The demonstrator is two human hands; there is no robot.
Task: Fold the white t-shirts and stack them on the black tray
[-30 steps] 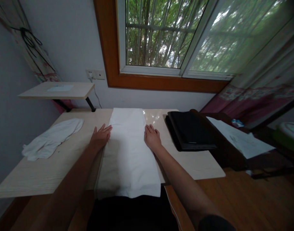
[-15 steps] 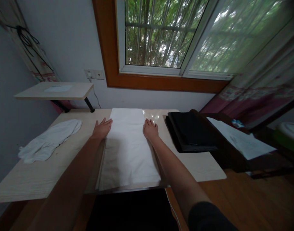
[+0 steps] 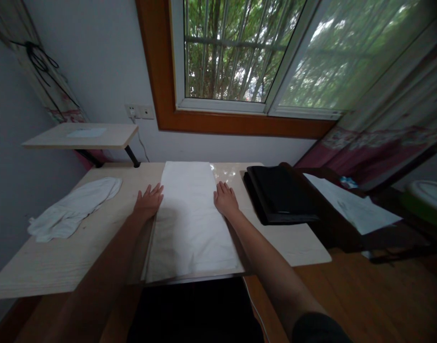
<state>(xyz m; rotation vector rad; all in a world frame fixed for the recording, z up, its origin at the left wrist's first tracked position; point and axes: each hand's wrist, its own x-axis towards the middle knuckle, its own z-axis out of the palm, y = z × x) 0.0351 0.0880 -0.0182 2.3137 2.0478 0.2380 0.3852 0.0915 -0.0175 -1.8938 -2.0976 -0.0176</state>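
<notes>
A white cloth (image 3: 191,219), folded into a long rectangle, lies flat on the pale wooden table (image 3: 104,247) in front of me. Along its left edge rests my left hand (image 3: 149,201), open, with the fingers spread and the tips touching the cloth's side. My right hand (image 3: 226,199) lies palm down at the opposite edge, its fingers stretched out and fairly close together. Neither hand grasps anything. The cloth's near end reaches the table's front edge, and its layers show along the left side.
A crumpled white cloth (image 3: 77,207) lies at the table's left. Behind it stands a raised shelf (image 3: 114,138). Black folders (image 3: 279,195) are stacked at the right, beside papers (image 3: 350,202) on a dark surface. A window (image 3: 232,52) is above.
Both hands have slid slightly toward me along the cloth's sides. The fingers of my right hand have straightened. The cloth keeps its folded shape.
</notes>
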